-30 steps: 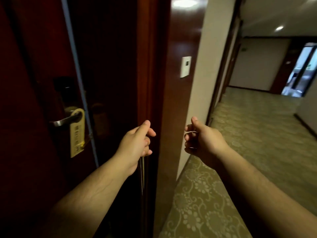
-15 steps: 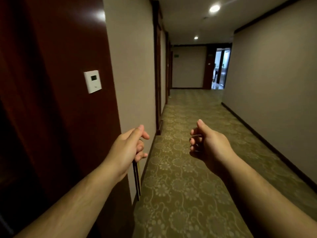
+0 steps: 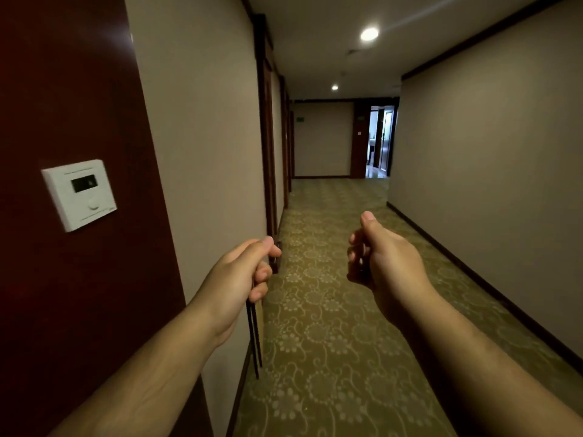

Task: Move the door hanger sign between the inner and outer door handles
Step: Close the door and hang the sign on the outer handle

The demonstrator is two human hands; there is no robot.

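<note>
My left hand point(image 3: 239, 279) is closed on a thin dark flat piece that hangs straight down below the fist. It is seen edge-on and looks like the door hanger sign point(image 3: 254, 337). My right hand point(image 3: 386, 266) floats to the right at the same height, fingers curled in and thumb raised, with nothing visible in it. The door and both of its handles are out of view.
A dark red wooden panel point(image 3: 63, 294) with a white wall switch plate point(image 3: 79, 193) stands close on the left. A long corridor with patterned green carpet point(image 3: 331, 310) runs ahead between beige walls to an open doorway point(image 3: 380, 141).
The view has swung right, from the door to the corridor. The handle with a yellow sign on it has left the view. Both hands keep their pose.
</note>
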